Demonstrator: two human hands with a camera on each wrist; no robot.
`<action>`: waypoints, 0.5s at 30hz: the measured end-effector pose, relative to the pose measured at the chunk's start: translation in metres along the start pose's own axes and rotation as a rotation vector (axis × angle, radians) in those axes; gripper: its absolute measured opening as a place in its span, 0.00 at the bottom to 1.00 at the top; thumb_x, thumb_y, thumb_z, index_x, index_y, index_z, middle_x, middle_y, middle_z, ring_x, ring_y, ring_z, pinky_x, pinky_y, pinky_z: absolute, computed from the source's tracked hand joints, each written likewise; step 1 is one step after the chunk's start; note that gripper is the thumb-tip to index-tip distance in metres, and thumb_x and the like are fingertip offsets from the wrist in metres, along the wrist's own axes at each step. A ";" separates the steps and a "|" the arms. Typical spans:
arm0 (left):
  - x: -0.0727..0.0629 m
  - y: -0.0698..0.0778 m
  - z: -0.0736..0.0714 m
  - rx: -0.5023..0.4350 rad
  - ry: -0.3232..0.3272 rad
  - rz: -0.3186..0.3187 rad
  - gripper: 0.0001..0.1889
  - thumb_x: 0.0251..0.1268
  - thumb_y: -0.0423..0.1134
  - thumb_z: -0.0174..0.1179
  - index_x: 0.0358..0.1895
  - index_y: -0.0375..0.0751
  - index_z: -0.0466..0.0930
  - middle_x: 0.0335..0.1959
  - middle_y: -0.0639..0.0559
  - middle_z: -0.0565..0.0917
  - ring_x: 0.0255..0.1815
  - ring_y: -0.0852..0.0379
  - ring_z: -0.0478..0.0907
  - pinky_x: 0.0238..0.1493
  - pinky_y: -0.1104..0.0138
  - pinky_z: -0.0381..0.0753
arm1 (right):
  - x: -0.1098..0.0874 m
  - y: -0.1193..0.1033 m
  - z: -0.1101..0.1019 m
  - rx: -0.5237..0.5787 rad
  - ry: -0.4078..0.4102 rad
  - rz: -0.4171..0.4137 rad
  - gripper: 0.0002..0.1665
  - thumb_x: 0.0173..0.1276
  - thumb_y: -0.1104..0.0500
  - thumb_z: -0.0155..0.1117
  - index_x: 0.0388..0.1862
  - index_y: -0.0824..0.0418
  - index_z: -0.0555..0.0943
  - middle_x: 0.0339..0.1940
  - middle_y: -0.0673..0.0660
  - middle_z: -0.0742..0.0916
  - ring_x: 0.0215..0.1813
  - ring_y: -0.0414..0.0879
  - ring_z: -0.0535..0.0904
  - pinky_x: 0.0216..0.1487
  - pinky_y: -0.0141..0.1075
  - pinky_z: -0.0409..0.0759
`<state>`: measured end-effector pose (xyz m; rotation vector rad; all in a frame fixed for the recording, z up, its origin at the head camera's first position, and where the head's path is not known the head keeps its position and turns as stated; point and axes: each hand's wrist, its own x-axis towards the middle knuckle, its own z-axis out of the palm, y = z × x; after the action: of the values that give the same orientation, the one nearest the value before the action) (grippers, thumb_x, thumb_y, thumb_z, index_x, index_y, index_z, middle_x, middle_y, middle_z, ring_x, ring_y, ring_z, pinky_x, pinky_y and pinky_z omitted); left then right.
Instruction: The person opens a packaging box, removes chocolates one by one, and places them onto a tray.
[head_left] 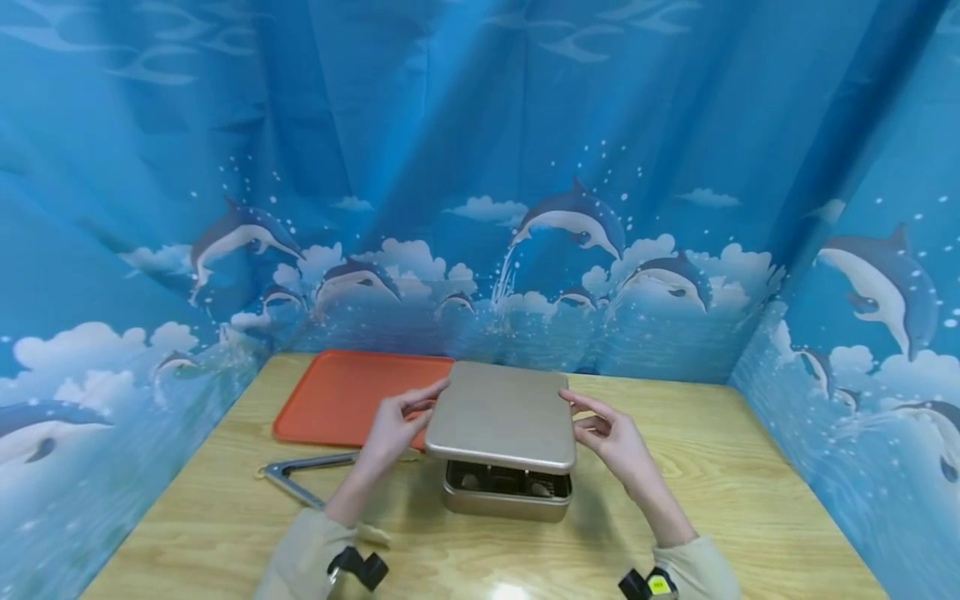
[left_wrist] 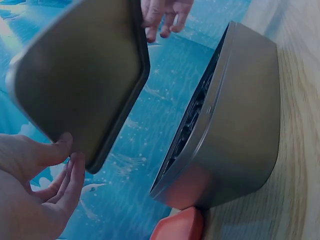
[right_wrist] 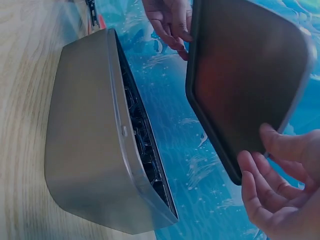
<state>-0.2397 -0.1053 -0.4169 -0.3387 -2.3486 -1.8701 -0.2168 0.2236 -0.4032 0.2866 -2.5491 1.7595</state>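
Both hands hold a flat, gold-toned metal lid (head_left: 504, 412) by its opposite side edges, raised above a matching tin box (head_left: 506, 505). The left hand (head_left: 393, 427) pinches the lid's left edge between thumb and fingers. On the opposite edge, the right hand (head_left: 617, 443) has a similar pinch, seen closely in the right wrist view with the thumb (right_wrist: 275, 140) against the lid's underside. A gap separates lid and box in both wrist views. Inside the uncovered box, black dividers (left_wrist: 192, 120) show along the rim; the contents are mostly hidden.
An orange-red tray (head_left: 352, 398) lies flat at the back left of the wooden table (head_left: 720, 483). In front of it rests a grey V-shaped pair of tongs (head_left: 296, 483), partly behind the left forearm. A blue dolphin curtain (head_left: 480, 250) stands around the table's back and sides.
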 end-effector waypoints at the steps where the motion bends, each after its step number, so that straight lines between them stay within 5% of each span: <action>1: 0.000 0.000 -0.001 0.012 0.002 0.021 0.23 0.67 0.23 0.61 0.64 0.40 0.81 0.61 0.41 0.82 0.58 0.42 0.82 0.56 0.58 0.82 | 0.000 0.000 0.001 -0.026 0.021 -0.024 0.31 0.69 0.72 0.65 0.70 0.57 0.78 0.55 0.64 0.83 0.43 0.43 0.86 0.42 0.34 0.82; 9: -0.001 0.003 0.000 0.128 0.105 0.161 0.21 0.65 0.24 0.64 0.59 0.43 0.85 0.49 0.40 0.88 0.41 0.46 0.88 0.32 0.72 0.83 | -0.001 -0.003 0.008 -0.163 0.176 -0.156 0.23 0.66 0.73 0.66 0.58 0.61 0.86 0.42 0.60 0.88 0.30 0.37 0.83 0.31 0.32 0.81; 15: -0.004 0.008 0.001 0.200 0.184 0.164 0.12 0.63 0.35 0.69 0.49 0.38 0.90 0.40 0.46 0.87 0.42 0.48 0.85 0.43 0.61 0.87 | -0.003 -0.007 0.010 -0.114 0.278 -0.172 0.12 0.64 0.69 0.71 0.46 0.71 0.88 0.33 0.63 0.89 0.24 0.37 0.82 0.30 0.29 0.81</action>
<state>-0.2341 -0.1029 -0.4107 -0.3129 -2.2827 -1.5107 -0.2116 0.2129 -0.4011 0.2308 -2.3400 1.4736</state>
